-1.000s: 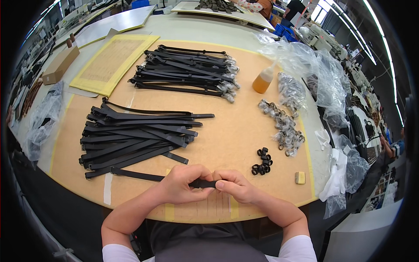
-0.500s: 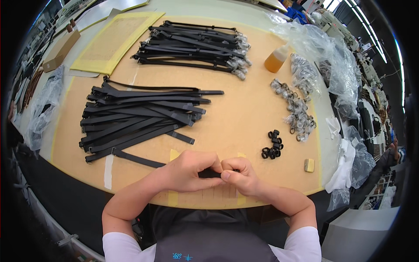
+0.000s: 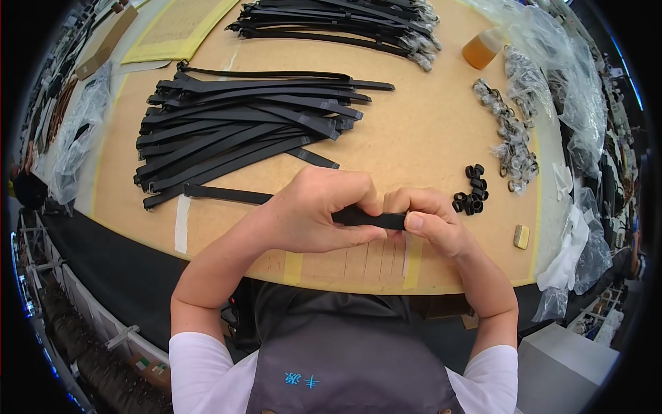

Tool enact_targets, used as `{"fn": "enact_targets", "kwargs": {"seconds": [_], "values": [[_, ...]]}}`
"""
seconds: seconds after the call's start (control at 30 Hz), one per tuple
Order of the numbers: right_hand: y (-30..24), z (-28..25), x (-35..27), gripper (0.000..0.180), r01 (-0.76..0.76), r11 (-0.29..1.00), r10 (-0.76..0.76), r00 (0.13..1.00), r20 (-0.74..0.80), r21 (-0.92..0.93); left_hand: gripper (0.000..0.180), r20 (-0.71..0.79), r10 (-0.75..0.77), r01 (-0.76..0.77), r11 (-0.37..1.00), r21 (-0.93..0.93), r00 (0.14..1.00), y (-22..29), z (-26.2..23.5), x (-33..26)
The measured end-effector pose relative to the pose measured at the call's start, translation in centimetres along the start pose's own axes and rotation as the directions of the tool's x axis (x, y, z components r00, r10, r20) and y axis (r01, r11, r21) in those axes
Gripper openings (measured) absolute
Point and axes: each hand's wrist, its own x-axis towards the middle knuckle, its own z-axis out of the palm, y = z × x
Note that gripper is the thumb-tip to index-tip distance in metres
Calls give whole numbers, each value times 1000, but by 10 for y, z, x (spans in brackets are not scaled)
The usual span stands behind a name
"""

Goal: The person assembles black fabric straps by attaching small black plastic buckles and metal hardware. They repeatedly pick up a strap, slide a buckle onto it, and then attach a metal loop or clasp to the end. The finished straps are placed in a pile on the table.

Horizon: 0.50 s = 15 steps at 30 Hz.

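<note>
A black strap [image 3: 369, 218] runs between my two hands above the table's front edge, its tail reaching back to the left. My left hand [image 3: 321, 207] is closed round it, thumb below and fingers above. At the strap's right end, my right hand [image 3: 431, 217] pinches it between thumb and fingers; whether a small loop sits there is hidden. Beyond my left hand lies a loose pile of black straps [image 3: 241, 131]. To the right of my right hand is a small heap of black loops [image 3: 473, 190].
Wrapped metal buckles [image 3: 510, 141] lie in a row at right, near a bottle of amber liquid [image 3: 480, 48]. A second bundle of straps [image 3: 338, 24] is at the back. A yellow-edged block [image 3: 521, 237] rests near the right edge. Clear plastic bags [image 3: 579, 103] line that side.
The view has tilted down and shifted. My hands have moved slightly apart, and a longer stretch of the black strap now shows between them.
</note>
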Motion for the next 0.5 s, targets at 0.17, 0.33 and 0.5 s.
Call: {"fn": "enact_targets", "kwargs": {"seconds": [0.17,0.33,0.5], "values": [[-3,8,0,26,-12,985,0,998,-66,-174,28,1,39,-39,999,1,999,-5,7,-1],[-19,5,-9,31,198,944,-236,964,-120,-265,51,-12,-203,200,950,241,979,25,-27,-17],[-35,-34,-1,32,238,937,-287,942,-174,-257,35,-73,-210,221,881,418,975,27,-115,-50]]}}
